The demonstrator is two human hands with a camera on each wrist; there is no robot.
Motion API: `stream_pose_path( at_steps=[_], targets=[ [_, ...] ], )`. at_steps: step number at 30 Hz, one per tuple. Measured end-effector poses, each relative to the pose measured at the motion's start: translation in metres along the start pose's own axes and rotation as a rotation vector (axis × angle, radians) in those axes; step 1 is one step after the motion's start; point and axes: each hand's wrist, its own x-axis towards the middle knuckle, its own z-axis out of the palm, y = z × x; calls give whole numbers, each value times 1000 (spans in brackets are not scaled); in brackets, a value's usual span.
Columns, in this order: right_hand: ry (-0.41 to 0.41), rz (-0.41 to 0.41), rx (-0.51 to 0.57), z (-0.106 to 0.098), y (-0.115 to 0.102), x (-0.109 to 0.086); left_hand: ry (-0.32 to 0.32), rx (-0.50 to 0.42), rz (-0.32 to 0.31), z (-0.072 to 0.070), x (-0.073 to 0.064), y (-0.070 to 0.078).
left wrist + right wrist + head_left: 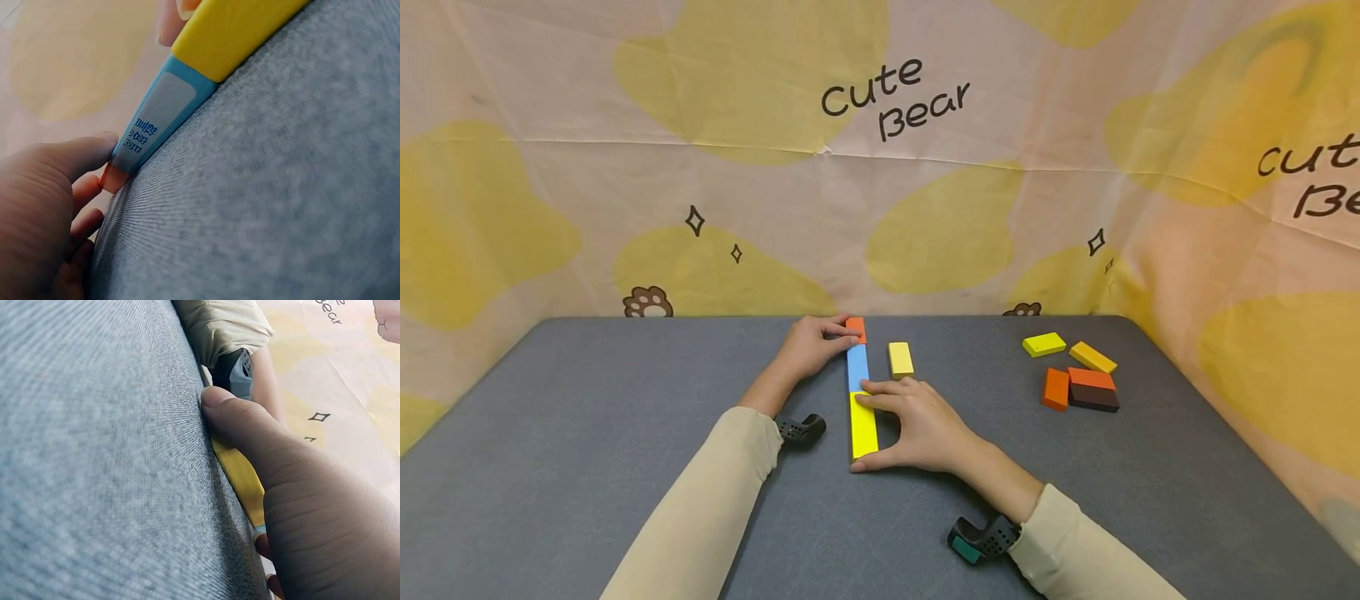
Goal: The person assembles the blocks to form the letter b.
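"Which hand is closest to the person, and what's it doing?"

"The right hand (925, 425). It spans the yellow block (865, 425) lengthwise: thumb at the near end, fingertips by the far end. I'd call that a grip."

"And just past those fingertips?"

"The blue block (857, 367), butted end to end against the yellow one. Slightly off to its right, beyond the right hand's knuckles and apart from everything, lies a pale yellow block (901, 360)."

"Where's the left hand?"

"The left hand (812, 343) is farther out, on the other side. It pinches the small orange block (857, 330) at the far end, its thumb by the seam with the blue one."

"So how does the row lie between them?"

"Its long axis points away from the person, the far end leaning a touch left. The row is left of the right hand's palm and right of the left hand's. The right hand is nearer the yellow end, the left hand nearer the orange, and the pale yellow block is on the right hand's side."

"Anything farther off?"

"Well to the right of the right hand: a lime block (1044, 344), an amber block (1093, 357), a loose orange block (1056, 390), and an orange-topped piece (1092, 379) with a dark brown front, one block or two, I can't tell. Behind it all, a printed cloth (940, 208)."
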Motion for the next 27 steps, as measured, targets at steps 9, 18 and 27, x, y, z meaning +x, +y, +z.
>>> stream_pose_path(
  at_steps=[9,18,27],
  targets=[
    [17,-26,8,-1,0,0,-34,32,50,-1,-1,-1],
    [59,-67,-8,2,3,-2,-26,88,70,1,-1,-1],
    [56,-68,-24,5,1,0,-20,90,67,1,-2,0]
  ],
)
